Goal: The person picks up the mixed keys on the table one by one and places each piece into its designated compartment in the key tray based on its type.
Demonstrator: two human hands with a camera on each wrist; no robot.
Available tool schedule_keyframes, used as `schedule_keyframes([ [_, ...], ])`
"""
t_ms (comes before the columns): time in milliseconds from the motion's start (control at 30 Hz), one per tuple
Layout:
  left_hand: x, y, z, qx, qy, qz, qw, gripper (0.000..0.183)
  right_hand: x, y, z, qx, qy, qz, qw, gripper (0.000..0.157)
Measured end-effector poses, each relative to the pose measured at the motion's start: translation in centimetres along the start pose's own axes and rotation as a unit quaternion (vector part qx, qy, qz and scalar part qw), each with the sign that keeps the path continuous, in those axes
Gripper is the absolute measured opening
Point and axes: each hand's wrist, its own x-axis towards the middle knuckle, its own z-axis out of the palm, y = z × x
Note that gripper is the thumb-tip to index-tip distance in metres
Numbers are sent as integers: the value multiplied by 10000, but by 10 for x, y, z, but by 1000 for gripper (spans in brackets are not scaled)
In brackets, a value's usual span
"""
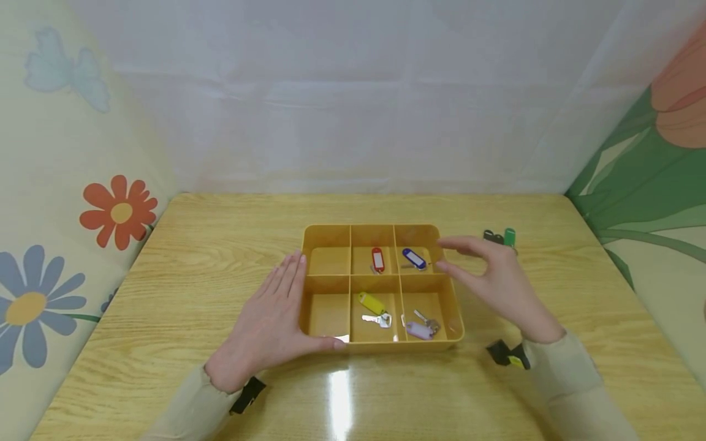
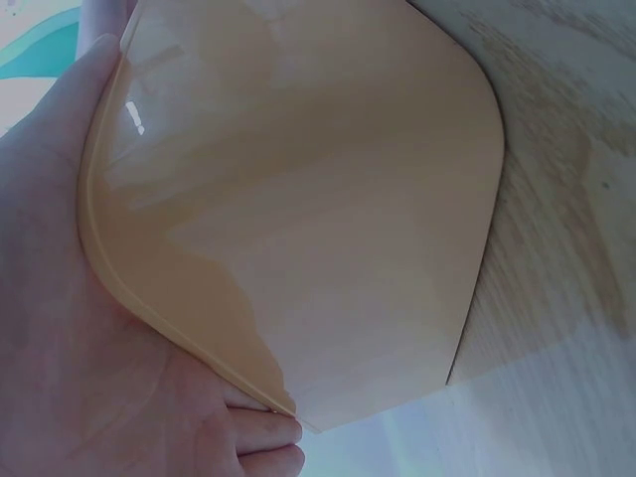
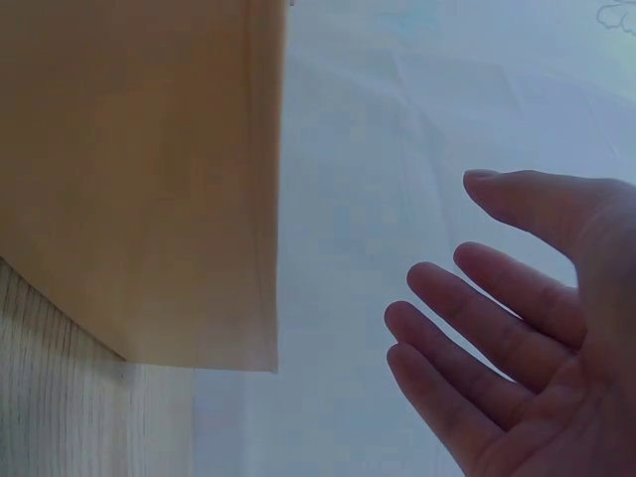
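1. Head view: A yellow tray (image 1: 330, 261) on a wooden table (image 1: 220, 245) holds a red tag (image 1: 377, 260) and a blue tag (image 1: 414, 258) in its back row, a yellow tag (image 1: 372, 304) and a lilac tag (image 1: 420, 331) in front.
2. The left hand (image 1: 270, 324), fingers straight, lies along the tray's left side, thumb at the front; the right hand (image 1: 499, 278), thumb and fingers parted, holds nothing near the blue tag.
3. Placing tagged keys in separate compartments appears to be the step in hand; next likely calls for a pinch on the black tags (image 1: 491, 236) or green tag (image 1: 510, 237) (just beyond the right hand).
4. Bare wood separates tray from those tags; any carry must clear the raised right rim (image 1: 456, 306).
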Motion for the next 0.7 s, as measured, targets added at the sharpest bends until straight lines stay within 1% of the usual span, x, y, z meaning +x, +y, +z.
schedule_keyframes([
  [167, 0, 0, -1, -11, -42, -23, 10000, 146, -1, 3, -3, 70, 40, 79, 9999, 40],
  [433, -1, 1, -2, -58, -46, -54, 10000, 145, -3, 9, -10, 155, 219, 67, 9996, 42],
  [700, -1, 1, -3, -50, -23, -47, 10000, 145, -5, 12, -18, 120, 289, 272, 9991, 41],
])
